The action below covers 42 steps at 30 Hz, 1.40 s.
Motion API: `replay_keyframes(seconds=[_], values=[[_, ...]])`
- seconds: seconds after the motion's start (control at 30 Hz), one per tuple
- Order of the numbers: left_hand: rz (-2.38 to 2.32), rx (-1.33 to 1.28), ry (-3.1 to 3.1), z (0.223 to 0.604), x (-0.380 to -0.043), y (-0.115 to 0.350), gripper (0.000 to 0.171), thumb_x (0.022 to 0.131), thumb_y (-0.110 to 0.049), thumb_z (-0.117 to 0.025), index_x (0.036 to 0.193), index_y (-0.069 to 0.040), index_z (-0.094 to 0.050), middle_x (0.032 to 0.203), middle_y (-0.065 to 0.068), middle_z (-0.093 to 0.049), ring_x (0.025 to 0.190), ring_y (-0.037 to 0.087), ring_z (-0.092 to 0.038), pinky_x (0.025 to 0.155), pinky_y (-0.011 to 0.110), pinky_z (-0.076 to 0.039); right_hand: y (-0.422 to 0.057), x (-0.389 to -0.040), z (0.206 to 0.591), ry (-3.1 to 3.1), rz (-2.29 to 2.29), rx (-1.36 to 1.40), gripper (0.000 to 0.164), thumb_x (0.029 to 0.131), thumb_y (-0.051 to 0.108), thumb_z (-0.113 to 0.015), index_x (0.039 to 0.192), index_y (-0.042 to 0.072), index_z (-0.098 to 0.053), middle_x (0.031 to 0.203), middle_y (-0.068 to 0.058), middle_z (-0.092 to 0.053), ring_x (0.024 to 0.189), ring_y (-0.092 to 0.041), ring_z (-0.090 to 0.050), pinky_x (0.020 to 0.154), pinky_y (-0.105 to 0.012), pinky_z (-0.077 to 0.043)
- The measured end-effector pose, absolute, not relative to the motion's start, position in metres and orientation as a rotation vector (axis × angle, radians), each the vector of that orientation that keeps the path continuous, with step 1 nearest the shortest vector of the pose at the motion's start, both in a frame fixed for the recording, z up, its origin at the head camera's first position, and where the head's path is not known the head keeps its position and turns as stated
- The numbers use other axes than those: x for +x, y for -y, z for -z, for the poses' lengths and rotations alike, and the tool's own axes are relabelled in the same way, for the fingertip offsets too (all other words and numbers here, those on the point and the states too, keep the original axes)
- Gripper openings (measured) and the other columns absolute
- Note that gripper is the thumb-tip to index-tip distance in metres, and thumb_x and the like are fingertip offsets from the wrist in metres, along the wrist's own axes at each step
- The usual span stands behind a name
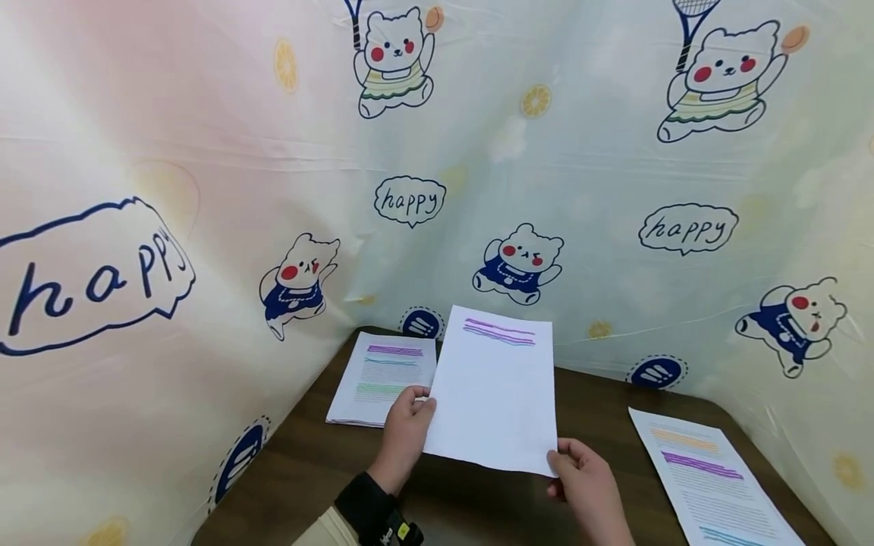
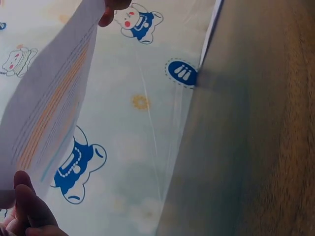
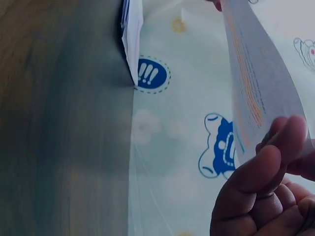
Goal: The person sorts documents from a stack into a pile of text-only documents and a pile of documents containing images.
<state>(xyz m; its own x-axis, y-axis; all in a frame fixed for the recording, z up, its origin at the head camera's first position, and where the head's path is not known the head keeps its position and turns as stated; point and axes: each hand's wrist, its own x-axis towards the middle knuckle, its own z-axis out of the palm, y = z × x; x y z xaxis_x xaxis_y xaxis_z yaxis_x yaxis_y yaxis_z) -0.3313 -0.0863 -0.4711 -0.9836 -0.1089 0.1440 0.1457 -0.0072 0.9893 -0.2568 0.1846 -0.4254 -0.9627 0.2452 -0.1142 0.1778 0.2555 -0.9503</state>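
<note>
And here's the sheet (image 1: pixel 495 390), up above the table (image 1: pixel 293 474), between both hands! The left hand (image 1: pixel 407 431) pinches its left edge, the right hand (image 1: pixel 589 481) grips the near right corner. Purple and blue strokes run across the far end; orange and blue lines show underneath. Over on the left, a marked stack (image 1: pixel 389 371) lies just beside it; well to the right, another marked page (image 1: pixel 713 478).
</note>
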Motion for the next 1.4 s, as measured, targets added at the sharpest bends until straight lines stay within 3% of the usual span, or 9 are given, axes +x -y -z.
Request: replay_keyframes(seconds=[0.27, 0.63, 1.4], values=[[2.192, -0.117, 2.004, 0.472, -0.333, 0.086, 0.024, 0.109, -0.016, -0.056, 0.126, 0.000, -0.060, 0.078, 0.017, -0.067, 0.061, 0.018, -0.057, 0.063, 0.037, -0.055, -0.219, -0.257, 0.426, 2.385, -1.820, -0.523, 0.040, 0.109, 0.018, -0.056, 0.140, -0.007, -0.058, 0.101, -0.006, -0.074, 0.078, -0.021, -0.064, 0.068, -0.036, -0.059], [2.182, -0.071, 2.054, 0.470, -0.332, 0.089, 0.019, 0.108, -0.020, -0.056, 0.120, -0.008, -0.063, 0.078, 0.010, -0.066, 0.065, 0.022, -0.059, 0.068, 0.036, -0.054, -0.253, -0.250, 0.437, 2.343, -1.774, -0.603, 0.045, 0.108, 0.018, -0.056, 0.142, -0.011, -0.051, 0.088, 0.002, -0.069, 0.072, -0.022, -0.064, 0.065, -0.037, -0.059], [2.186, -0.092, 2.070, 0.468, -0.328, 0.087, 0.019, 0.108, -0.018, -0.053, 0.120, -0.008, -0.063, 0.079, 0.010, -0.066, 0.065, 0.021, -0.058, 0.068, 0.036, -0.054, -0.274, -0.246, 0.448, 2.260, -1.729, -0.731, 0.043, 0.106, 0.015, -0.056, 0.140, -0.012, -0.052, 0.080, 0.000, -0.067, 0.071, -0.026, -0.064, 0.062, -0.039, -0.058]])
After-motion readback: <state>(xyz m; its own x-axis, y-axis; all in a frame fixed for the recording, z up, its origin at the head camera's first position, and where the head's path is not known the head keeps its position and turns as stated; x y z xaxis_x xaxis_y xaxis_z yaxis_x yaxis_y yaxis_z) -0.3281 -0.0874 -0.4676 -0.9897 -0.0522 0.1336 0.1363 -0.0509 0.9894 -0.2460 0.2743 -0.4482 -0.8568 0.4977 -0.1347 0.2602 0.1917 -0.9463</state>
